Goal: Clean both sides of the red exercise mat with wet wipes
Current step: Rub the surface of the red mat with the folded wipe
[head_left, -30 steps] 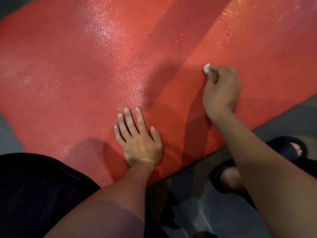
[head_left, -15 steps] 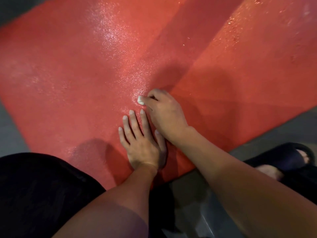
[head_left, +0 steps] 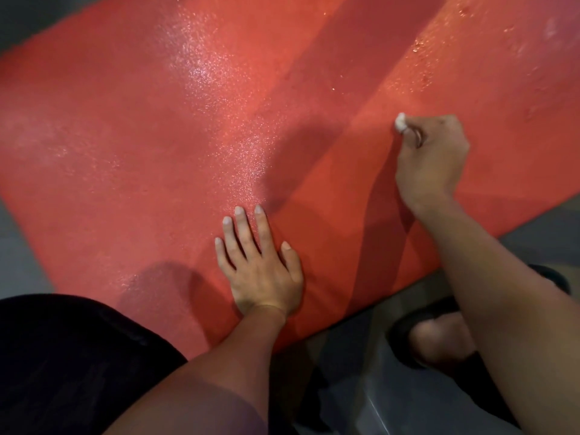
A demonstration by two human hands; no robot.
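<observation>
Where it spreads across the grey floor [head_left: 392,381], the red exercise mat [head_left: 131,146] fills most of the view, its far and side edges cut off by the frame and its surface glistening in patches. Only a small white wad of the wet wipe [head_left: 400,123] shows, the rest hidden inside the right hand [head_left: 431,161], whose curled fingers pinch it against the mat well to the right of the shiny streak. Nearer the mat's close edge, the left hand [head_left: 260,271] lies flat, fingers straight and slightly apart, pressing the mat. Dark clothing [head_left: 69,365] covers the lower left corner, and a foot in a black slipper [head_left: 439,337] rests on the floor, partly hidden behind the right forearm.
</observation>
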